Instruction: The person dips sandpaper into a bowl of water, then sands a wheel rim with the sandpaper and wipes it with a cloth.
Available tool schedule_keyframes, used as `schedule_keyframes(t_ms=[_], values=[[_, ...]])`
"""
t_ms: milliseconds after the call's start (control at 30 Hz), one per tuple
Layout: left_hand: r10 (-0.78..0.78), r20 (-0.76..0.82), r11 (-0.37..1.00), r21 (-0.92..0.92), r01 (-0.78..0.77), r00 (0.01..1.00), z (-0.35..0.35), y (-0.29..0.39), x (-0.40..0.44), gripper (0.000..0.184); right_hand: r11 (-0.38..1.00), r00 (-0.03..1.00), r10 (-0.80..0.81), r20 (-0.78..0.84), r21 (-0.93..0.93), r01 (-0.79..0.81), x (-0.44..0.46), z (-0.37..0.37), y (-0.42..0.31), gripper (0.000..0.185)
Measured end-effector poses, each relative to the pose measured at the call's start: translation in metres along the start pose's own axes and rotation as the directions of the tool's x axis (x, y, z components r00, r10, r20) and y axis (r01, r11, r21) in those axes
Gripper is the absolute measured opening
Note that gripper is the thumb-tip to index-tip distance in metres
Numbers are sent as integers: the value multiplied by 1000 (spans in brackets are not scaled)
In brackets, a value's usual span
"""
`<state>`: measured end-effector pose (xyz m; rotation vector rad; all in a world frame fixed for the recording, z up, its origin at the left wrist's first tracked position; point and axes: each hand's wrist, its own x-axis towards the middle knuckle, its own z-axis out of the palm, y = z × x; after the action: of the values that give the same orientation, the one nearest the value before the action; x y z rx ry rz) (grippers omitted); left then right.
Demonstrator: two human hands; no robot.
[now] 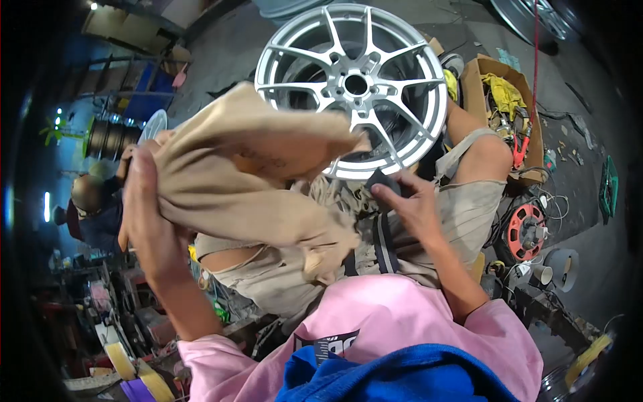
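A silver multi-spoke wheel rim lies face up in front of my knees. My left hand is raised at the left and grips a tan cloth, which hangs loosely across to the right and is blurred in part by motion. The cloth covers a little of the rim's lower left side from view. Near the rim's bottom edge, my right hand pinches a small dark block between thumb and fingers. Whether the block touches the rim I cannot tell.
To the right stands a cardboard box with yellow cloth and tools in it. A red cable reel and a grey ring lie near my right side. Another person is at the far left, among machinery. A second rim is at top right.
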<state>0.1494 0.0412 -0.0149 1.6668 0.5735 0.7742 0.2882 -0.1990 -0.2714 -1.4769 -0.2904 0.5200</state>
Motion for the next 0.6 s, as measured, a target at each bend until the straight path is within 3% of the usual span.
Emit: schedule_keyframes(t_ms=[33, 100, 167, 200, 267, 300, 333, 367, 400, 467, 500, 533, 600], values=[[-25, 96, 991, -130, 38, 995, 16, -5, -12, 39, 998, 999, -39, -20, -60, 37, -5, 7, -6, 24], [114, 362, 988, 53, -143, 925, 53, -50, -33, 38, 977, 1000, 11, 26, 211, -16, -16, 25, -25, 26], [213, 639, 878, 207, -432, 739, 98, -94, -53, 35, 900, 991, -7, 132, 434, -51, -27, 31, -21, 23], [291, 689, 834, 157, -529, 664, 120, -113, -54, 40, 869, 997, -53, 56, 494, 19, -35, 38, -20, 23], [461, 683, 539, 292, -790, 566, 128, -137, -51, 41, 810, 992, 95, 82, 573, -125, -39, 40, -13, 27], [428, 648, 624, 292, -725, 630, 127, -144, -50, 35, 811, 992, 98, 81, 572, -127, -39, 36, -6, 27], [384, 608, 706, 291, -646, 694, 126, -151, -49, 31, 781, 975, 74, 208, 596, -186, -39, 28, 2, 30], [489, 575, 673, 230, -703, 656, 125, -158, -42, 24, 748, 942, 48, 333, 612, -254, -40, 22, 7, 34], [482, 573, 678, 237, -696, 663, 121, -163, -42, 24, 747, 939, 55, 340, 610, -265, -39, 20, 9, 34], [419, 582, 727, 244, -642, 697, 116, -170, -41, 27, 885, 926, -113, 360, 459, -71, -34, 20, 9, 31], [378, 595, 738, 268, -619, 709, 113, -171, -38, 27, 939, 936, -92, 339, 342, -32, -30, 20, -11, 10], [368, 595, 744, 272, -610, 714, 111, -173, -35, 27, 939, 936, -80, 342, 341, -44, -25, 21, -10, 10], [183, 668, 792, 334, -510, 721, 105, -179, -30, 30, 953, 941, -42, 335, 296, -63, -18, 24, -7, 13]])
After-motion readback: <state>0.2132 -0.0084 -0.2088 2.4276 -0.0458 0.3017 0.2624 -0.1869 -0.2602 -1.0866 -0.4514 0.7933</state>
